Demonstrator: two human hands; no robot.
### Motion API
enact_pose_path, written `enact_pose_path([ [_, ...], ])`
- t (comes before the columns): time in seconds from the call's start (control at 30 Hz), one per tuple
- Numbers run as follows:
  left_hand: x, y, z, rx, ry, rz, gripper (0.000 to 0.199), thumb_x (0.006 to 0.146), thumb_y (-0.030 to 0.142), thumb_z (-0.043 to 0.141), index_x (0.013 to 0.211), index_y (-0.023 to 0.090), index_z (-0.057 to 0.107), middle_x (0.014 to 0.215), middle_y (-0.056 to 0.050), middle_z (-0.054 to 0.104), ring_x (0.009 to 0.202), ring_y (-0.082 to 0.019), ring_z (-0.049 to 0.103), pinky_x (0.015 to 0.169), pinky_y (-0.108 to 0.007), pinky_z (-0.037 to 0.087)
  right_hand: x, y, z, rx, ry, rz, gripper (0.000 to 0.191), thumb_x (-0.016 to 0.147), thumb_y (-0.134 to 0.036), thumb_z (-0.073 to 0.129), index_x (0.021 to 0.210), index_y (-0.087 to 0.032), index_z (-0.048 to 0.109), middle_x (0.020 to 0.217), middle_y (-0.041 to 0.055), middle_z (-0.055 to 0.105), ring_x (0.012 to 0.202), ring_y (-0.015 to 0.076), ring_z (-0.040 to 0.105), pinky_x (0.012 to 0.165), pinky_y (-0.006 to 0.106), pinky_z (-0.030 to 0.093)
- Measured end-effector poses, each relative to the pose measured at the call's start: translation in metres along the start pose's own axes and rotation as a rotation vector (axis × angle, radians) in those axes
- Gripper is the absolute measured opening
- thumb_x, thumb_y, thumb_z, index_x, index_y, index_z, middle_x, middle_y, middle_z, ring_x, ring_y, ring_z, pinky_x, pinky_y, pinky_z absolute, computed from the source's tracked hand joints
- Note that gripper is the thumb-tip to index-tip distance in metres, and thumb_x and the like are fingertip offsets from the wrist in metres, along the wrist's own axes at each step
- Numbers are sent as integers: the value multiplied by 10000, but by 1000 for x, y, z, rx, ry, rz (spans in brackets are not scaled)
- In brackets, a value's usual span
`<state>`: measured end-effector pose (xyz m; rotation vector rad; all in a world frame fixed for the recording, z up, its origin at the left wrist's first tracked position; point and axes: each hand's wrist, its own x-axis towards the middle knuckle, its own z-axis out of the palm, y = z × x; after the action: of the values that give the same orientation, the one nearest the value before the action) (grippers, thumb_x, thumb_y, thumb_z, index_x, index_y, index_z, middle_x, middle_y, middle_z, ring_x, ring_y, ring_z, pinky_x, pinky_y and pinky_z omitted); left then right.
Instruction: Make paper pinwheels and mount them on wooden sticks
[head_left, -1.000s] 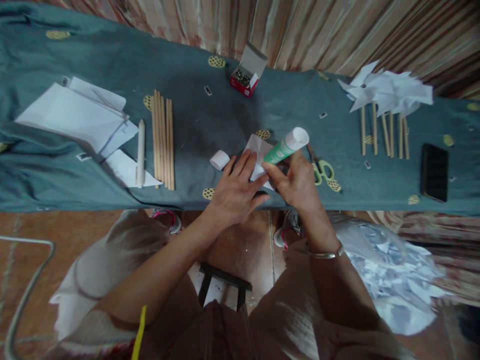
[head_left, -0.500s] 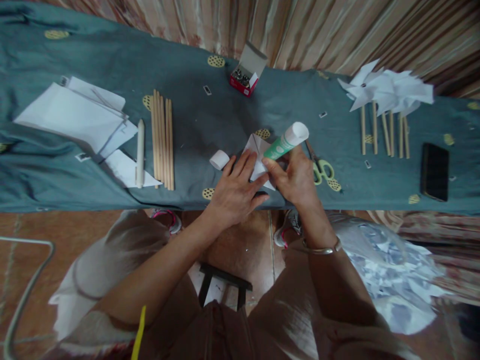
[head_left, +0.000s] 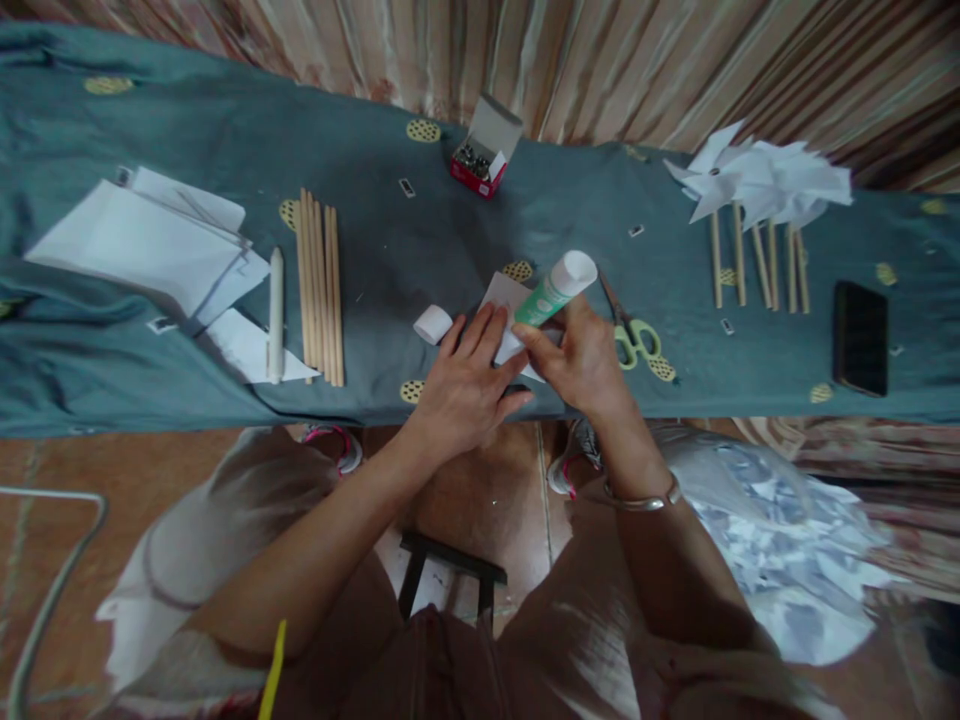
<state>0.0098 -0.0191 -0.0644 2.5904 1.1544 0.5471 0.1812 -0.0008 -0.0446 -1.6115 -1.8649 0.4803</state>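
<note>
My right hand [head_left: 581,350] grips a green and white glue stick [head_left: 551,290], tilted with its lower end against a small piece of white paper [head_left: 504,295]. Flat on that paper lies my left hand [head_left: 469,380], fingers stretched out, pressing it to the cloth. The glue stick's white cap [head_left: 433,324] rests just beyond my left fingertips. To the right of my right hand are scissors [head_left: 637,340] with light green handles. My fingers cover part of the paper.
Wooden sticks [head_left: 321,290], a white pen-like tool [head_left: 277,315] and paper sheets [head_left: 142,240] lie left. A red box [head_left: 478,165] of small metal pieces stands open at the back. Paper pinwheels [head_left: 780,185] and a phone [head_left: 861,338] lie right. A plastic bag [head_left: 780,540] sits below.
The glue stick and my right hand have shifted slightly left across the paper. My left hand stays flat on it. The whole view has moved a little.
</note>
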Motion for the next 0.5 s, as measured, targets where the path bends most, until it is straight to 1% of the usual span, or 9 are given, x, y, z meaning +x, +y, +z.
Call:
enact_pose_path([
  [0.13,1,1,-1,-5,-8,-10,494,892,473,597,1300,196,567,1548,-197,369,1457,-376,284,1142,-599,267,-1,0,-3,6,-28,40,346,862,-519,585,1011,-213,521,786,37,675,677,218,628,654,362,509],
  [0.27,2,1,-2,-2,-16,-12,509,881,461,618,1312,196,566,1538,-216,374,1451,-389,293,1139,-602,267,-2,1,-5,12,-12,68,338,862,-527,576,985,-215,531,771,37,656,683,217,616,662,363,502],
  [0.4,2,-1,-2,9,8,5,497,895,487,583,1326,242,555,1529,-177,401,1444,-368,315,1132,-608,276,-1,3,-3,35,43,95,331,836,-517,609,959,-215,553,783,45,665,729,230,631,696,371,505],
  [0.5,2,-1,-3,22,-7,6,485,903,467,579,1332,243,555,1528,-178,401,1442,-365,315,1130,-605,280,2,3,1,103,122,174,345,798,-497,657,953,-202,569,795,50,679,759,230,644,745,383,515],
])
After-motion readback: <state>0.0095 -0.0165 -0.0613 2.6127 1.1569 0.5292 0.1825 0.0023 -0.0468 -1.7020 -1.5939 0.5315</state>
